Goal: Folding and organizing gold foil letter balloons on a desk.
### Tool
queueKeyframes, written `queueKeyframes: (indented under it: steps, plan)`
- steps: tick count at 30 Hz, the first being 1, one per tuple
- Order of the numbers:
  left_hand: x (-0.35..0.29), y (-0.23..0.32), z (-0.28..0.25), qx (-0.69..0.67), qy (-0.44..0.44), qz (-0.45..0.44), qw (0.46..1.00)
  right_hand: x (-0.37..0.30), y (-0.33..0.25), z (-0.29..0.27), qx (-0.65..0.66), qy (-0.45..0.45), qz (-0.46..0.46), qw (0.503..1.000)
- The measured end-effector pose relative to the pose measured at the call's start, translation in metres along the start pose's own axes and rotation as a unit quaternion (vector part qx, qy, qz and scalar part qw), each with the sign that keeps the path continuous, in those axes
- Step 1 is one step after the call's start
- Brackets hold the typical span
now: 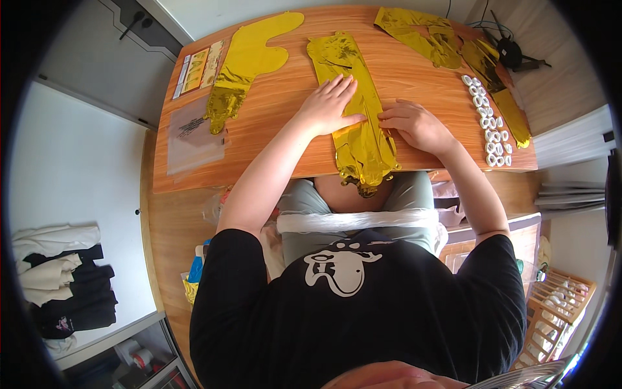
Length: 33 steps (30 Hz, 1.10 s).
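Note:
A long flat gold foil balloon point(363, 104) lies lengthwise down the middle of the table, creased, with its crinkled lower end hanging over the near edge. My left hand point(330, 107) rests flat on it with fingers spread, the thumb stretched toward the right. At the foil's right edge is my right hand point(418, 126), its fingers bent and pressed together on that edge. The underside of that grip is hidden. Across my lap stretches a bundle of white strands point(350, 222).
Another gold foil balloon point(249, 55) lies far left, beside a printed card point(199, 68) and a clear bag point(194, 139) holding thin dark pieces. More gold foil point(427, 35) lies far right. Small white rolls point(489, 123) line the right side. A black device point(510, 52) with cables sits behind.

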<state>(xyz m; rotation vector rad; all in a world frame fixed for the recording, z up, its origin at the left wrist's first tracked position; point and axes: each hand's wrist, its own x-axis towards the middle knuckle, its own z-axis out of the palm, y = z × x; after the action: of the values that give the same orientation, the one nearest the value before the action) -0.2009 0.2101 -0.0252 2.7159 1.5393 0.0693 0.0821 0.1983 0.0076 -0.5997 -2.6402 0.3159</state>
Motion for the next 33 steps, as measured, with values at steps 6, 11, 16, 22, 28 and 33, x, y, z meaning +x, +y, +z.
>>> queueKeyframes:
  steps: [6,11,16,22,28,33]
  plan:
    - [-0.001,-0.001,0.000,-0.010,-0.001,0.003,1.000,-0.005,0.000,0.005,-0.019,0.004,-0.026,0.999]
    - [-0.002,0.001,-0.002,0.016,-0.024,0.020,0.999,-0.012,-0.013,0.006,-0.044,0.008,-0.041,0.998]
    - [-0.010,0.011,-0.004,0.029,-0.046,0.070,0.996,-0.032,-0.044,0.009,0.052,-0.014,0.017,0.998]
    - [-0.029,0.025,0.003,0.005,-0.037,0.114,0.993,-0.058,-0.078,0.002,0.013,-0.025,0.002,1.000]
    - [-0.045,0.050,0.002,0.024,-0.031,0.081,0.996,-0.071,-0.089,0.028,-0.131,0.027,-0.006,0.991]
    - [-0.054,0.055,0.007,0.019,0.002,0.066,0.998,-0.072,-0.091,0.054,-0.196,0.136,-0.045,0.970]
